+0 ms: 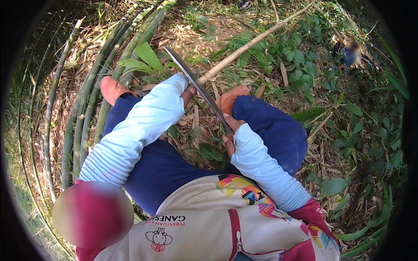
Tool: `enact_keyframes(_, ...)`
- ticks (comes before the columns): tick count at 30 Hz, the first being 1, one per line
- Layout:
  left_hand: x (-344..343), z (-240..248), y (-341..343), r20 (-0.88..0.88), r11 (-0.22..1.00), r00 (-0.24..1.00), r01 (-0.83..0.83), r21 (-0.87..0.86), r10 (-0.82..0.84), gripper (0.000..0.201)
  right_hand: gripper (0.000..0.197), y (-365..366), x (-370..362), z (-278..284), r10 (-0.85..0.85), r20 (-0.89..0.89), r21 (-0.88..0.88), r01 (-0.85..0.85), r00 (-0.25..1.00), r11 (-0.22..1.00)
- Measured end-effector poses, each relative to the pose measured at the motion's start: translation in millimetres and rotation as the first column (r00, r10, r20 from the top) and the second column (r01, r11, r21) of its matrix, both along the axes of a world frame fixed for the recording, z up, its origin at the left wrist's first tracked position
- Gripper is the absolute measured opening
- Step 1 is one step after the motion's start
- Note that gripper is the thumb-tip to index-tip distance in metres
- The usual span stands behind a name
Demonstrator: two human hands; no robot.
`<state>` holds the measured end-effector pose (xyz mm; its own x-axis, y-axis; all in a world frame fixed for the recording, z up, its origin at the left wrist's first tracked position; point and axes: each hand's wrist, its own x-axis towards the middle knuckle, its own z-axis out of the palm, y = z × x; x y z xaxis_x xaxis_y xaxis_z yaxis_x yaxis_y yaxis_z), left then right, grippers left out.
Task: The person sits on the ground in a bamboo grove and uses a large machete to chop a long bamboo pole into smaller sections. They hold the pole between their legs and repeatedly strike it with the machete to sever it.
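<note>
The right hand point(235, 124) is closed around the handle of a machete point(201, 90), whose blade points toward eleven o'clock. The left hand point(189, 94) lies just beside the blade, at ten o'clock from the right; its fingers are mostly hidden, so whether it grips the blade, the pole or neither cannot be told.

A pale wooden pole point(254, 42) runs from behind the blade toward two o'clock. Most of its visible length looks bare, so any clearing there seems done; the blade covers its near end, and no finished cut shows, so what remains is unclear. A thin branch point(275, 11) meets or crosses it near the far end.

Farther out, one orange boot point(114, 90) stands at nine o'clock, another point(232, 98) at one. Green bamboo stems point(101, 65) curve from nine to eleven, leafy plants point(298, 56) spread at two, and another person point(350, 55) is well apart beyond them.
</note>
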<state>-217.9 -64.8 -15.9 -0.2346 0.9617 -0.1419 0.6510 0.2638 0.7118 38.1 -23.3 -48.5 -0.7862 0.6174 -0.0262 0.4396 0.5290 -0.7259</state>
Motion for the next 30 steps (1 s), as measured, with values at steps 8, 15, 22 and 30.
enact_keyframes(8, 1.8, -8.8, 0.5, 0.058, 0.998, 0.998, 0.030, 0.062, -0.033, 0.022, 0.064, 1.9, 4.0, -6.2, 0.025, -0.044, -0.011, -0.025, 0.999, 1.000)
enact_keyframes(15, 5.7, 2.3, 3.6, 0.099, 0.997, 0.993, 0.067, -0.026, -0.064, 0.025, 0.065, -0.7, 3.0, -10.3, -0.004, -0.088, -0.014, 0.003, 0.996, 1.000)
enact_keyframes(22, 11.0, 12.6, 4.1, 0.107, 0.995, 0.993, 0.056, -0.086, -0.047, 0.029, 0.064, 1.9, -2.8, -0.6, 0.004, -0.052, -0.025, -0.005, 0.999, 1.000)
enact_keyframes(30, 10.1, 14.2, 5.5, 0.018, 0.987, 0.995, 0.103, -0.127, -0.101, 0.029, 0.064, 2.2, -6.3, -21.2, -0.012, -0.214, -0.014, 0.009, 0.977, 1.000)
